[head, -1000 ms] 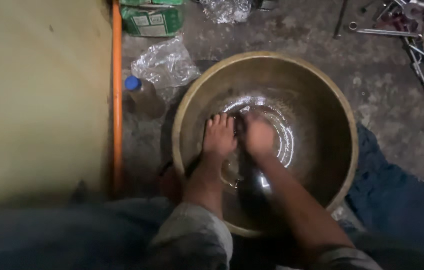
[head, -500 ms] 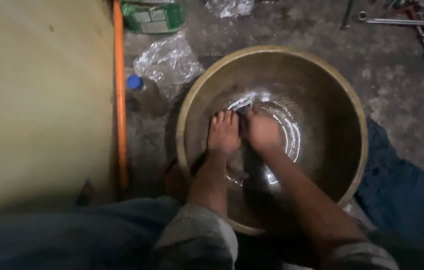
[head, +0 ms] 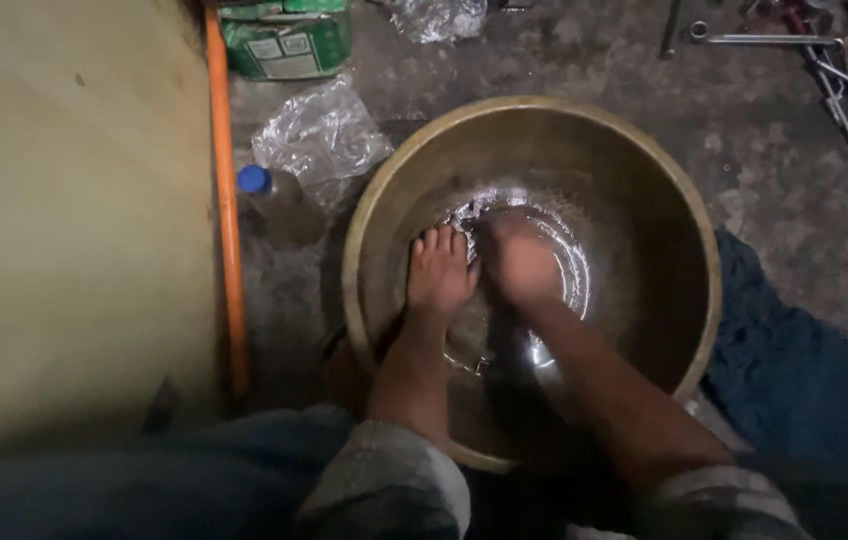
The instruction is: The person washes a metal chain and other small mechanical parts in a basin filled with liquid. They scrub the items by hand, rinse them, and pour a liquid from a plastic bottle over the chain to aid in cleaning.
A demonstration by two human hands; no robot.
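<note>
Now the fingers (head: 441, 243) of the left hand (head: 439, 275) lie flat and together, pressed palm-down on the wet bottom of the big brass-coloured bowl (head: 374, 200), holding nothing that shows. The right hand (head: 521, 262) sits just beside it, knuckles up and fingers curled under; whether it grips anything cannot be told, since the fingertips are hidden beneath the hand. Both hands rest at the middle of the bowl, in a shallow ring of shining water (head: 569, 265). Compared with half a second earlier, the hands keep the same pose and place inside the bowl; only the view has drifted a little, so the bowl sits slightly lower in the picture. Outward, a crumpled clear plastic bag (head: 319, 135) and a blue-capped bottle (head: 279, 200) lie left of the bowl, beside an orange pipe (head: 227, 210). A dark blue cloth (head: 794, 380) lies at the right.
</note>
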